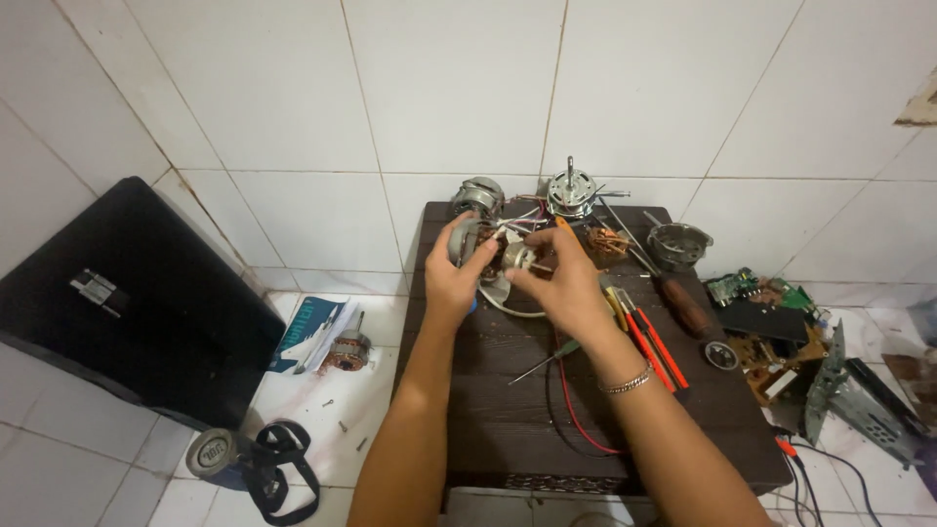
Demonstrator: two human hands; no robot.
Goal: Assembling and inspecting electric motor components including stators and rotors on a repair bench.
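Observation:
My left hand (452, 276) grips a small electric motor housing (469, 239) with copper windings, held just above a dark wooden table (508, 410). My right hand (561, 278) holds the round metal rotor piece (517, 257) against the motor's open side. A thin bracelet is on my right wrist. Coloured wires run from the motor towards the back of the table.
Two more motors (572, 191) and a metal cup (680, 244) stand at the table's far edge. Screwdrivers and red-handled pliers (652, 342) lie to the right. Circuit boards (771, 312) lie on the floor at right; a black case (137, 303), another motor (348, 349) and a speaker (217, 454) at left.

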